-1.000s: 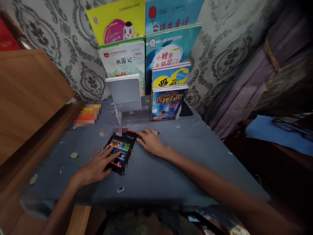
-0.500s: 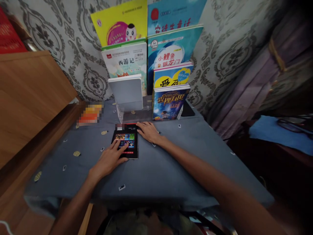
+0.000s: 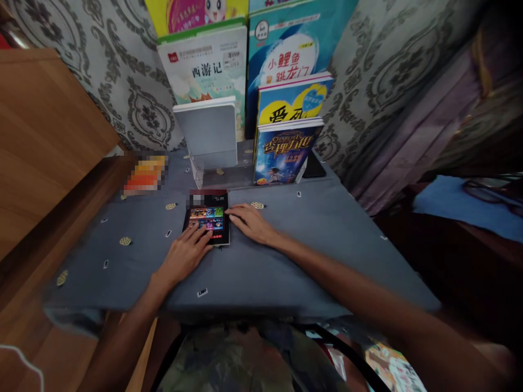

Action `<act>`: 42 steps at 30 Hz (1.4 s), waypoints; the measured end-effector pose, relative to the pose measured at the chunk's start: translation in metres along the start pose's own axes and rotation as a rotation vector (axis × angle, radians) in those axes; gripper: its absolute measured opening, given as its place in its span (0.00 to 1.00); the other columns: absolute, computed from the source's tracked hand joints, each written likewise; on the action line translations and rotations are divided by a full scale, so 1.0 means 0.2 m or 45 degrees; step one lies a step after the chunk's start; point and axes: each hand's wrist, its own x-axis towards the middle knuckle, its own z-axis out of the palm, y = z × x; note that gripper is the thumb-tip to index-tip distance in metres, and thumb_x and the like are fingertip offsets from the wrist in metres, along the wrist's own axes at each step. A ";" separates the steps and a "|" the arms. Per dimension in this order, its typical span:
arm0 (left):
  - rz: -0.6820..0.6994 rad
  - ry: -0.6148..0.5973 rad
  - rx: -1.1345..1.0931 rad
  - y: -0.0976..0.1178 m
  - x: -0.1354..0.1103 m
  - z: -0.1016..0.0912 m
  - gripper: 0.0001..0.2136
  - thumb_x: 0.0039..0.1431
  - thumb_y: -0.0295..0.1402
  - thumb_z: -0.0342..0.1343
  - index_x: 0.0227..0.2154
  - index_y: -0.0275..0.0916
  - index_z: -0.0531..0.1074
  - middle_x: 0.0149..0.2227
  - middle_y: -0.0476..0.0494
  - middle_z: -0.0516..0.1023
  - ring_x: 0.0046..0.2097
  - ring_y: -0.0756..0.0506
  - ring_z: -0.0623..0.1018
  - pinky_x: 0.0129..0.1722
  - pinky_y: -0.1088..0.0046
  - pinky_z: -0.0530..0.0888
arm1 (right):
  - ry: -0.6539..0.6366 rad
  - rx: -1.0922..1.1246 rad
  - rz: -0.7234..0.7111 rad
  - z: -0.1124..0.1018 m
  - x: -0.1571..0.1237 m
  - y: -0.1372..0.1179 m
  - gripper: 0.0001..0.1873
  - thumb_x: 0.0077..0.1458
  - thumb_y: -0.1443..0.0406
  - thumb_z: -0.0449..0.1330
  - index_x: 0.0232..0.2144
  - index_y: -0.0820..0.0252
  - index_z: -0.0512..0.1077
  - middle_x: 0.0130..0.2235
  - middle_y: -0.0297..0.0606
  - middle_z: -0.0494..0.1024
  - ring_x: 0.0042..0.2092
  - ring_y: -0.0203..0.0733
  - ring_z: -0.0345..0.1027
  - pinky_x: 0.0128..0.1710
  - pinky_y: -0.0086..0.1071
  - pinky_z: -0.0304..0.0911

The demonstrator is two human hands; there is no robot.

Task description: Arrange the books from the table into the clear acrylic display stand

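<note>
A black-covered book [image 3: 226, 234] with rows of small colourful pictures lies closed and flat on the table. Across its lower left part rests my left hand [image 3: 190, 250], open, with the fingers spread lightly over the cover. My right hand [image 3: 249, 222] lies on the cloth at the book's right side, fingers stretched out and fingertips at its right edge. Neither hand is wrapped around anything. Part of the cover is hidden beneath the left fingers, and its top left corner is blurred out.
A clear stand behind the book holds upright books, among them a blue book [image 3: 284, 155] and a plain grey-backed one [image 3: 212, 133]. An orange item [image 3: 146, 174], pixelated, lies at the back left. A wooden cabinet [image 3: 53, 125] borders the grey-blue tablecloth [image 3: 310, 245].
My right hand has slid from the book's top right corner down to its right edge. The left hand remains on the cover, its fingers slightly lower. The camera has tilted downward.
</note>
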 end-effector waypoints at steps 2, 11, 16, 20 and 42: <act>-0.009 0.002 -0.018 0.00 0.00 -0.01 0.18 0.70 0.38 0.47 0.56 0.39 0.71 0.57 0.36 0.75 0.61 0.36 0.72 0.58 0.54 0.72 | 0.027 0.121 0.017 -0.01 -0.03 -0.02 0.20 0.69 0.61 0.47 0.53 0.59 0.74 0.50 0.44 0.79 0.52 0.45 0.69 0.55 0.43 0.62; -0.063 -0.041 -0.076 0.00 0.01 -0.02 0.18 0.70 0.35 0.45 0.57 0.39 0.71 0.57 0.36 0.75 0.62 0.36 0.71 0.59 0.51 0.72 | 0.097 0.315 0.038 -0.03 -0.06 -0.08 0.19 0.69 0.60 0.47 0.48 0.59 0.75 0.40 0.40 0.82 0.46 0.43 0.71 0.50 0.38 0.64; -0.082 -0.031 -0.090 0.01 0.01 -0.02 0.18 0.70 0.35 0.45 0.57 0.40 0.71 0.57 0.37 0.75 0.62 0.37 0.71 0.59 0.52 0.72 | 0.119 0.372 0.011 -0.03 -0.07 -0.12 0.19 0.69 0.60 0.47 0.48 0.58 0.76 0.38 0.39 0.82 0.46 0.44 0.72 0.49 0.39 0.64; -0.078 -0.013 -0.105 0.01 0.00 -0.02 0.18 0.70 0.35 0.45 0.56 0.39 0.71 0.58 0.36 0.75 0.62 0.36 0.70 0.59 0.50 0.71 | 0.099 0.358 -0.100 -0.03 -0.09 -0.16 0.19 0.69 0.60 0.47 0.47 0.59 0.76 0.38 0.40 0.81 0.44 0.43 0.71 0.47 0.39 0.66; 0.083 -0.041 -0.260 0.08 0.02 -0.05 0.18 0.69 0.30 0.45 0.57 0.43 0.70 0.58 0.40 0.74 0.59 0.42 0.74 0.60 0.55 0.71 | -0.056 0.149 -0.253 0.00 -0.09 -0.14 0.15 0.65 0.67 0.52 0.33 0.62 0.78 0.32 0.40 0.79 0.36 0.39 0.72 0.39 0.30 0.66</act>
